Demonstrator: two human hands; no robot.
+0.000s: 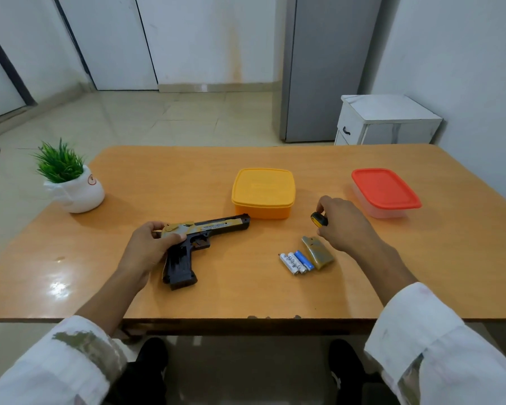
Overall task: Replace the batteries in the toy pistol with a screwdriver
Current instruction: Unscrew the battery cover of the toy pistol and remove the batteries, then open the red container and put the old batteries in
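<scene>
The toy pistol (pixel 200 238), black with a gold slide, lies on its side on the wooden table (pixel 158 287), barrel pointing right. My left hand (pixel 151 247) grips its rear and upper grip. My right hand (pixel 342 223) is closed over a stubby black-and-yellow screwdriver (pixel 318 219); only the handle end shows. Three batteries (pixel 296 262), two white and one blue, lie side by side near the middle right. Beside them rests the olive-gold battery cover (pixel 317 252).
A closed yellow box (pixel 263 192) stands just behind the pistol's muzzle. A clear box with a red lid (pixel 384 191) sits at the back right. A small potted plant (pixel 70 182) is at the table's left edge.
</scene>
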